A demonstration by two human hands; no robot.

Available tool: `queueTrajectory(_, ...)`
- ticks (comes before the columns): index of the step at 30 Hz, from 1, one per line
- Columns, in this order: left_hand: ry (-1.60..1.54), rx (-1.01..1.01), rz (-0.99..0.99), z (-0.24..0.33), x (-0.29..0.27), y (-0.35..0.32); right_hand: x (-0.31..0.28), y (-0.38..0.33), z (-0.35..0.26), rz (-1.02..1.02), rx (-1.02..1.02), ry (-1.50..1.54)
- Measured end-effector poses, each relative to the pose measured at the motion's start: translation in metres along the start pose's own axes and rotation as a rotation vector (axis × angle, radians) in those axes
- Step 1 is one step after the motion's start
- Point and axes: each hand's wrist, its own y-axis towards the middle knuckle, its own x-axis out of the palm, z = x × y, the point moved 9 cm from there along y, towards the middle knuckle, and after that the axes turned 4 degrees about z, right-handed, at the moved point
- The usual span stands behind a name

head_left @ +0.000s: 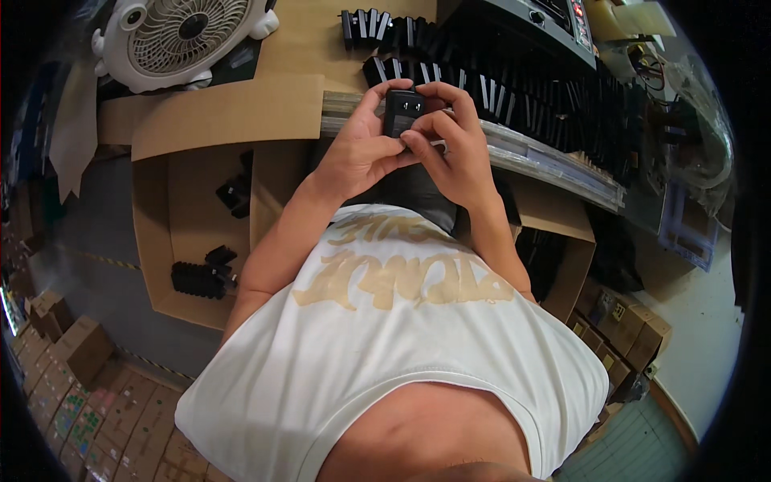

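Note:
Between my two hands, over the table's near edge, is a black plug-in power adapter with two metal prongs facing up. My left hand grips its left side, thumb at the lower end. The fingers of my right hand close on its right side and lower corner. Just beyond my hands, black power adapters stand in long rows on the table, more of them toward the right.
A white fan stands at the far left. A dark grey machine sits at the back right. An open cardboard box with some black adapters is at my left; another box is at my right. Metal rails line the table's edge.

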Motion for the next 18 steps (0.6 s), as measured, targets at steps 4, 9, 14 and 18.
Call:
queueTrajectory(4, 0.014, 0.017, 0.052, 0.0, 0.0, -0.001, 0.003, -0.004, -0.004, 0.016, -0.077, -0.122)
queueTrajectory(9, 0.039, 0.008, 0.038, 0.001, 0.005, -0.002, -0.007, -0.008, -0.005, 0.212, -0.05, -0.165)
queueTrajectory(14, 0.131, -0.01, -0.006, -0.004, 0.008, -0.006, -0.002, -0.009, 0.024, 0.283, 0.371, 0.463)
queueTrajectory(18, 0.425, 0.128, -0.053, 0.004, 0.019, -0.011, 0.025, -0.022, 0.049, -0.076, 0.724, 0.781)
